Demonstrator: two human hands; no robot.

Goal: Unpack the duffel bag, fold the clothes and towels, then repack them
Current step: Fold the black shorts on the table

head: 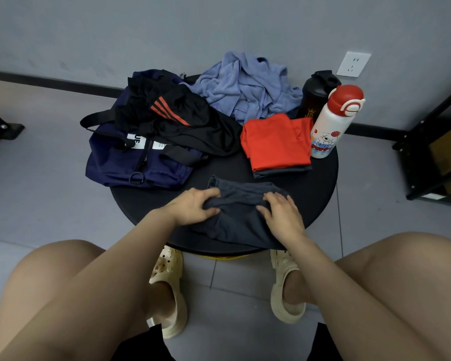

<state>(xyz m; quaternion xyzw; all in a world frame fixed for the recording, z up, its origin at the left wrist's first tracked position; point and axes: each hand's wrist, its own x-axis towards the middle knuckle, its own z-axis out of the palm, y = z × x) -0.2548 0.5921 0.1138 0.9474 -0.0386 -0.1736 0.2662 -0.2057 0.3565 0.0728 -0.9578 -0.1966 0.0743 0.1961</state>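
Left hand: I see my left hand (193, 205) on the near left part of the dark grey garment (241, 217), thumb and fingers curled round a bunched fold of the cloth, so its grip is closed on the garment.
Right hand: my right hand (281, 213) lies on the right part of the same garment, fingers fairly straight and pressing down; grip relaxed, holding nothing that I can make out.
Dark grey garment: on the near edge of the round black table (323, 183), partly folded, its near end hanging slightly over the rim.
Duffel bag: the navy duffel bag (130, 162) sits on the left of the table, overhanging the edge, slumped, with a black strap looping out to the left.
Black clothes: a black piece with red stripes (177, 118) is heaped on top of the bag and spills onto the table.
Towel: a light blue towel (248, 87) lies crumpled at the far side.
Folded pile: a red shirt (275, 142) lies folded on the right, on top of another dark folded piece.
Bottles: a white bottle with a red cap (333, 121) stands just beside the red shirt; a black bottle (317, 93) stands behind it.
Feet: cream clogs (168, 287) on the tiled floor under the table.
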